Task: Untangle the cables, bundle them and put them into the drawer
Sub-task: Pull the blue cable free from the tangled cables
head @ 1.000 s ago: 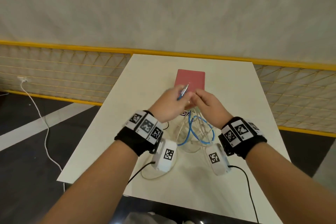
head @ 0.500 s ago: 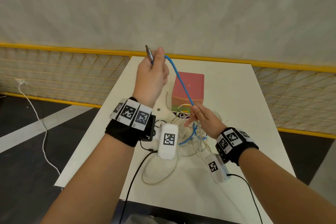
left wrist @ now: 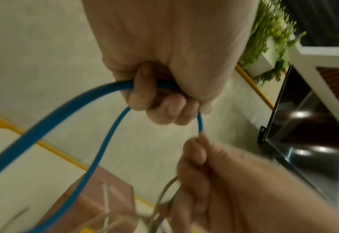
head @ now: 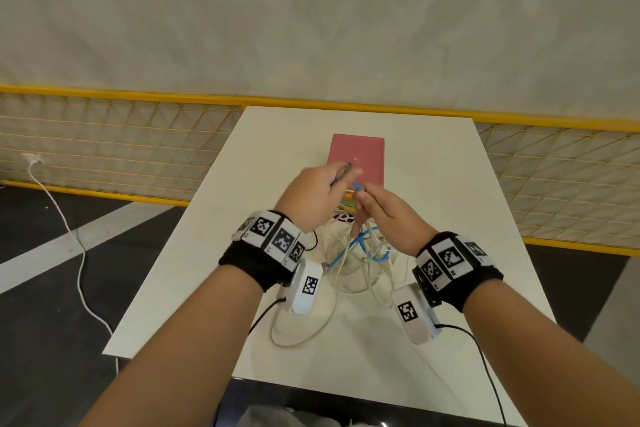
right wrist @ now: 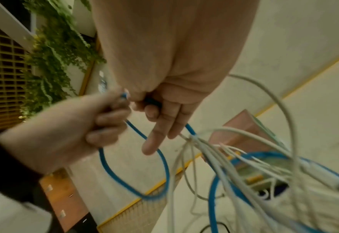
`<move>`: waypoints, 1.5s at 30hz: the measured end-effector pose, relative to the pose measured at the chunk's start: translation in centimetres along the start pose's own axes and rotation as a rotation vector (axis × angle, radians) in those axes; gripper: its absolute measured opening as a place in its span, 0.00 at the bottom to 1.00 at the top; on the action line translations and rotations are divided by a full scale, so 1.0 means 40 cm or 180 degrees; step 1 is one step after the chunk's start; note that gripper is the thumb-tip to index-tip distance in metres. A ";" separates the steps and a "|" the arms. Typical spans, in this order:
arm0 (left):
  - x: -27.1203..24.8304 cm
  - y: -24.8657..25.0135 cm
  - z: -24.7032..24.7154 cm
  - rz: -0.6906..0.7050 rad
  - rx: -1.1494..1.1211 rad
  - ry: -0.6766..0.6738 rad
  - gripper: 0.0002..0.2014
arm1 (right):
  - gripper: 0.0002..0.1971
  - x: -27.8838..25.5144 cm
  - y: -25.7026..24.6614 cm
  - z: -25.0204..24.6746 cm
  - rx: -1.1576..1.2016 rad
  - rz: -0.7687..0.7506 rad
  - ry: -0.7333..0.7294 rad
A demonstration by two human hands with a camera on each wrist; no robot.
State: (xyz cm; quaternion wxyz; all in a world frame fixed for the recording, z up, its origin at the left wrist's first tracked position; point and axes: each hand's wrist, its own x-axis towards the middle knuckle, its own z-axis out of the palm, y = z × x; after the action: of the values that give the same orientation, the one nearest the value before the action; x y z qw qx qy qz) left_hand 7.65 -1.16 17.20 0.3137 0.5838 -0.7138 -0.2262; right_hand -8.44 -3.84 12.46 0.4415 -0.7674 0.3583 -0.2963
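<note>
Nearest the person, loose white cables [head: 304, 333] loop on the white worktop [head: 363, 357], running up into a raised tangle just below the wrists. Above it, the left hand [head: 311, 198] is closed in a fist round the blue cable [left wrist: 50, 119], its fingers [left wrist: 144, 94] curled over more than one pass of it, so a coil seems to be forming there. The right hand [head: 388, 215] pinches the same blue cable between thumb and forefinger just beside the left fist, while its other fingers [right wrist: 158, 130] hang straighter, with white strands trailing behind them.

The step looks like gathering the blue cable into loops while drawing it out of the white ones. To do it well, I would feed short lengths through the right pinch, keep each loop the same size in the left fist, and stop pulling if the white strands rise with it, since a hard tug may tighten a knot.

Beyond the hands stands the pink drawer box [head: 356, 158], well short of the worktop's far edge; whether its drawer is open cannot be told.
</note>
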 end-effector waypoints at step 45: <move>0.029 0.050 -0.103 0.0095 -0.0502 0.1037 0.07 | 0.15 0.007 0.059 -0.041 -0.0106 0.0285 0.0151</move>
State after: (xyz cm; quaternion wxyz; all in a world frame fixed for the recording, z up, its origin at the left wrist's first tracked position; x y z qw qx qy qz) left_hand 9.08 -1.66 21.69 0.4732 0.5757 -0.6422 -0.1792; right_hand -10.20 -5.66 11.11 0.4329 -0.7506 0.4075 -0.2883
